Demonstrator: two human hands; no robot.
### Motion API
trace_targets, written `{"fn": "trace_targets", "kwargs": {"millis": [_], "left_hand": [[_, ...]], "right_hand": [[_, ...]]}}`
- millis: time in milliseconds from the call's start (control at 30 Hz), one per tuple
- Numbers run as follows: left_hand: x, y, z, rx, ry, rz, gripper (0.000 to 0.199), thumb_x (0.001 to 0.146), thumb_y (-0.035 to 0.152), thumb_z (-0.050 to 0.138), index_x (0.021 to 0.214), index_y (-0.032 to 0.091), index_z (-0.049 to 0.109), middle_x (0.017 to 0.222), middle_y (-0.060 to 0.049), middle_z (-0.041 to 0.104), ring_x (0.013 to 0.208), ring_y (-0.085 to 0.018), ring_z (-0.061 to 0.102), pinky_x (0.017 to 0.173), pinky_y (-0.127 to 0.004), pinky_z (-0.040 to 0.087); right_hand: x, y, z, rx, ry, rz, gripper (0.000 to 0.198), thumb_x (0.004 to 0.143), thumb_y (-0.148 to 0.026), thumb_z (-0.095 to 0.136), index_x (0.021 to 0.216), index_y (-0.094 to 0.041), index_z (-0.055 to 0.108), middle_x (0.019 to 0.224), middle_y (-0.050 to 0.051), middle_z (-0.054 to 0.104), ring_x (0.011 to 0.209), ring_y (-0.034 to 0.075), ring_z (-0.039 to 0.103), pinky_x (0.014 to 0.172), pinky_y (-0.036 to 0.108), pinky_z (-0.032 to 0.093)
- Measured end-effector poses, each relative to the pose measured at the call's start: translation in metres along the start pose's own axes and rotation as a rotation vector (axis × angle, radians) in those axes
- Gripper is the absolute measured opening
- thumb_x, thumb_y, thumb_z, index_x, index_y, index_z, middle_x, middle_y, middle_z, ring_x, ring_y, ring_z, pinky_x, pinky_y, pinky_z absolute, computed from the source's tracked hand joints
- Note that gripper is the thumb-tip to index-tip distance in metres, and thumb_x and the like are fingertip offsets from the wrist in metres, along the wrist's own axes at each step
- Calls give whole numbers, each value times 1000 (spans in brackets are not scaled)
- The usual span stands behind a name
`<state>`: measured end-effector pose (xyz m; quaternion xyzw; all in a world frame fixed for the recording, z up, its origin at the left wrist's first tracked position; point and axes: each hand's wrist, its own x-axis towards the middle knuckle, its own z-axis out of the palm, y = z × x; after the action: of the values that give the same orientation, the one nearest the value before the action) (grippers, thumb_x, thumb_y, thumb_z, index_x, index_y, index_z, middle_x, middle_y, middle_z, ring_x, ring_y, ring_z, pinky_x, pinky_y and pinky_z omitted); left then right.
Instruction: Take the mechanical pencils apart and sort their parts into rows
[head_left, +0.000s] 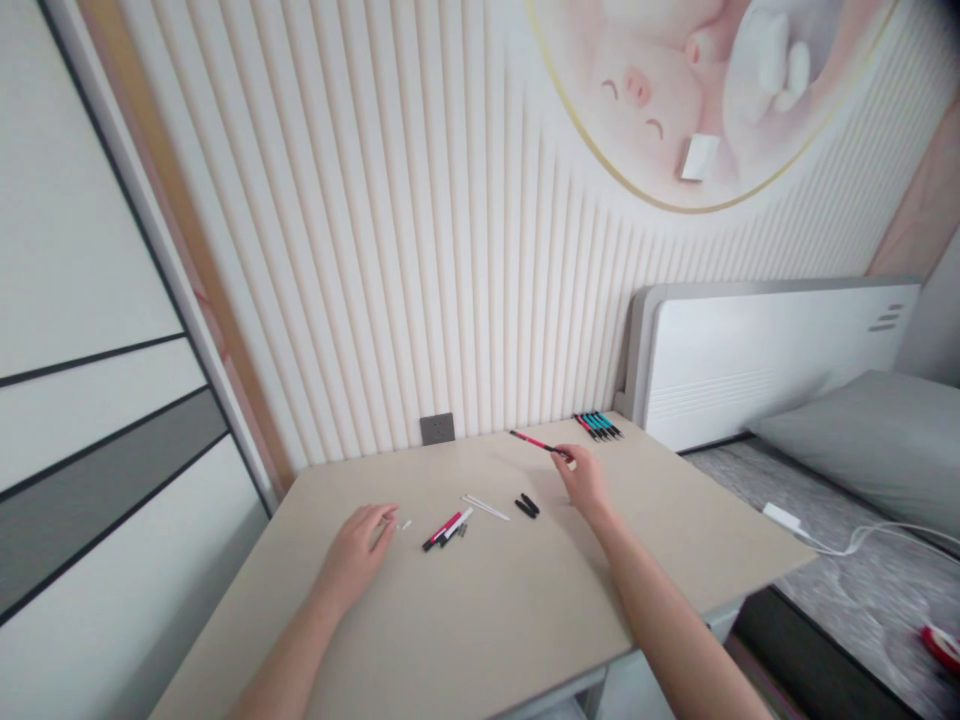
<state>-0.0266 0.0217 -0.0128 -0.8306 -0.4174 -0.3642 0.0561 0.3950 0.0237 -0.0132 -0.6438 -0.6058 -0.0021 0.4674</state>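
Note:
My right hand point(583, 480) pinches a red-and-black pen point(534, 440) by its black end, above the tabletop. The pen's other end points left toward the wall. Over the left part of the table is my left hand point(358, 552), with thumb and fingers apart and nothing visible between them. Tiny white pieces point(406, 525) lie beside its fingertips. Between my hands are a red pen barrel point(445, 527), a white barrel point(460, 522), small dark metallic pieces point(463, 530), thin white rods point(486, 507) and short black pen parts point(527, 506).
A row of red and teal pens point(598, 427) lies at the table's back right corner. The table point(450, 630) meets a ribbed wall with a dark socket point(437, 429). To the right are a bed with a grey pillow point(870, 425) and a white cable point(855, 540).

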Motion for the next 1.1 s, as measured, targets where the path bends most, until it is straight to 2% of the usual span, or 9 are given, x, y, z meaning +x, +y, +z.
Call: {"fn": "trace_targets", "kwargs": {"millis": [33,133,300,500,700,1100], "left_hand": [[-1,-7,-1,4,13,-11,22,95,35,46,102,22,62,95,-5,69,89,-21,65,82,-37,54],[-3,-25,-4,36,48,-89,23,93,37,47,95,22,65,93,-5,70,92,-24,64,84,-41,53],[-6,-37,-3,-5,24,-188,29,89,43,46,90,21,66,92,-6,70,92,-25,64,87,-41,51],[-5,-29,-1,-60,-63,-170,32,90,46,45,88,22,67,92,-5,70,93,-25,62,88,-40,50],[-5,-22,-3,-97,-144,-189,37,91,48,43,88,21,68,93,-7,70,94,-25,61,88,-39,48],[-6,-17,-2,-132,-184,-210,35,91,47,45,87,22,68,92,-6,70,93,-25,61,88,-38,47]], "right_hand": [[5,16,-6,-70,27,133,30,91,-39,50,100,-18,68,92,9,71,83,23,64,76,35,49],[12,53,-21,-172,68,310,35,91,-37,44,104,-16,68,94,13,71,85,27,65,74,38,48],[13,76,-22,-337,49,523,30,85,-30,50,102,-15,70,98,17,70,96,31,64,82,41,46],[16,76,-15,-453,-5,591,39,85,-29,51,118,-14,64,121,20,62,116,34,54,96,45,38],[10,81,-22,-475,-76,621,31,87,-25,46,101,-16,72,110,18,67,108,35,60,89,46,41],[34,88,-10,-473,-125,602,31,89,-28,44,97,-16,72,106,18,69,104,32,62,91,48,40]]}}
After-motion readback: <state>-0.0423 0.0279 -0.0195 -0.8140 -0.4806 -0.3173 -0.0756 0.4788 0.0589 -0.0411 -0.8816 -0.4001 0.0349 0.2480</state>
